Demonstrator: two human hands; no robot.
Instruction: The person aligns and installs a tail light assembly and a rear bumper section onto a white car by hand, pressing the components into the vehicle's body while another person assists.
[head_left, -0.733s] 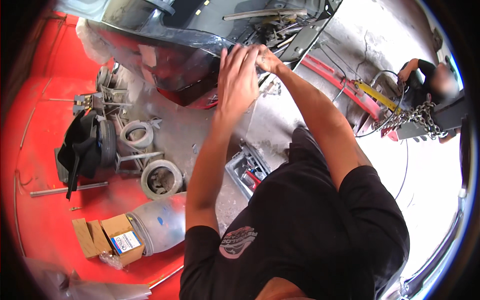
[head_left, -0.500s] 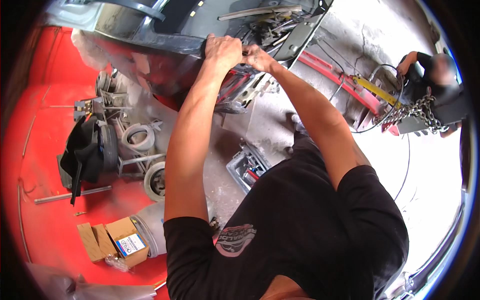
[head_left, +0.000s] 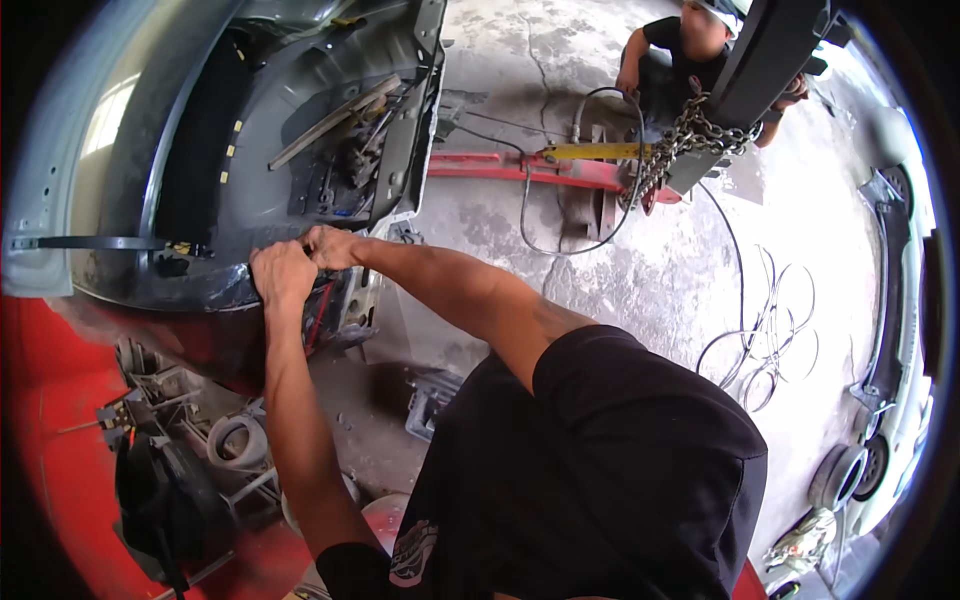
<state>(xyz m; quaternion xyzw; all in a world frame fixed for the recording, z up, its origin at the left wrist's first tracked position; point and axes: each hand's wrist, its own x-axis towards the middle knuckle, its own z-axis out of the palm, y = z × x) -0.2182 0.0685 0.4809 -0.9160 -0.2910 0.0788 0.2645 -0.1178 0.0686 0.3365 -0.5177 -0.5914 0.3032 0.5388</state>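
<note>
A dark car body (head_left: 200, 290) with its trunk area exposed fills the upper left. At its rear corner my left hand (head_left: 284, 274) is closed over the edge of the body panel, fingers curled down. Close beside it, my right hand (head_left: 332, 247) is closed at the same corner, knuckles up; what its fingers hold is hidden. Both arms reach forward from the lower middle. Beyond my hands, the trunk floor (head_left: 262, 120) holds a wooden strip (head_left: 335, 122) and a heap of metal tools (head_left: 368, 155).
A red pulling beam with a yellow ram (head_left: 600, 151) and a chain (head_left: 690, 140) stands at the upper right. A co-worker (head_left: 690, 50) crouches behind it. Cables (head_left: 765, 340) lie on the floor. A grey toolbox (head_left: 430, 400) and wheel parts (head_left: 238, 442) lie near me.
My view has turned to the right, so the car and my hands appear farther left and lower. Both hands stay at the same panel corner. The co-worker's head is raised more into view.
</note>
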